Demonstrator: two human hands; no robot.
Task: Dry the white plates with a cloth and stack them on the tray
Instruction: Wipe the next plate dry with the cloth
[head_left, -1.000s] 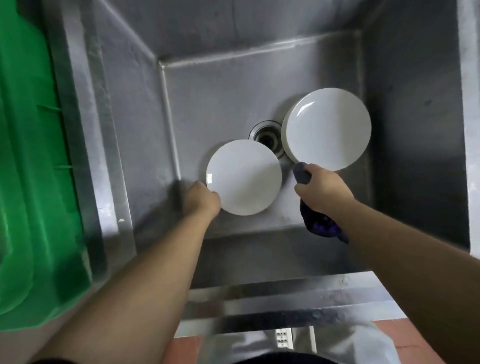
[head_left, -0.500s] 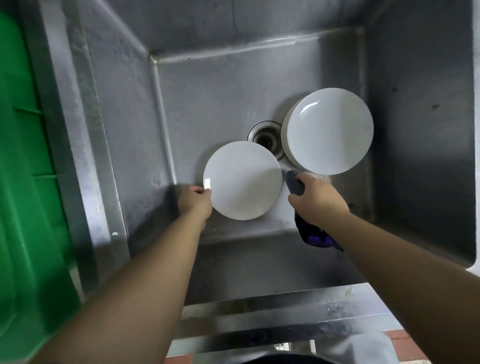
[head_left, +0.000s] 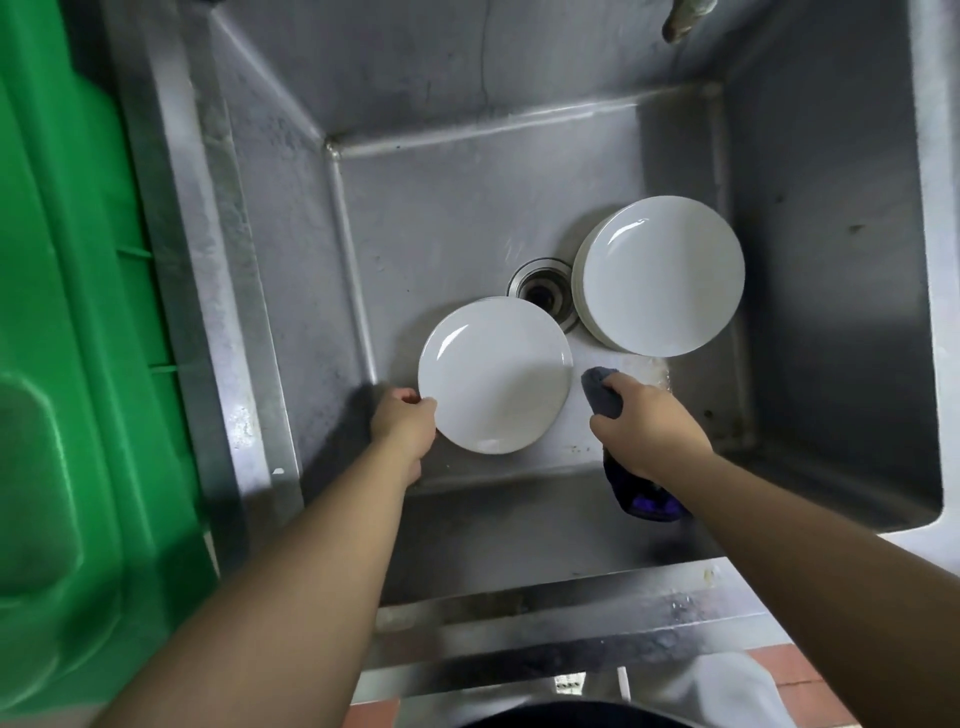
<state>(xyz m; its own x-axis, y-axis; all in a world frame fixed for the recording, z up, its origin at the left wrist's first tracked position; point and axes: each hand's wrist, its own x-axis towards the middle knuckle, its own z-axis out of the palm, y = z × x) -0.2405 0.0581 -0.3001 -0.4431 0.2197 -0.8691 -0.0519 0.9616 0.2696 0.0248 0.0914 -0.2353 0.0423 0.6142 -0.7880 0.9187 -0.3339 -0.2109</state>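
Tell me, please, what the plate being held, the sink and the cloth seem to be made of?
Held plate: likely glazed ceramic, glossy white with a bright glint, though it could be melamine. Sink: apparently stainless steel, dull grey, with welded seams. Cloth: soft textile, perhaps microfibre, matte dark grey-purple.

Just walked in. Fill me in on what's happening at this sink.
A person is drying dishes over a steel sink. The left hand holds a single white plate by its rim above the basin, while the right hand grips a dark cloth just beside it, not yet touching it. A stack of white plates waits next to the drain. A green bin stands at the left.
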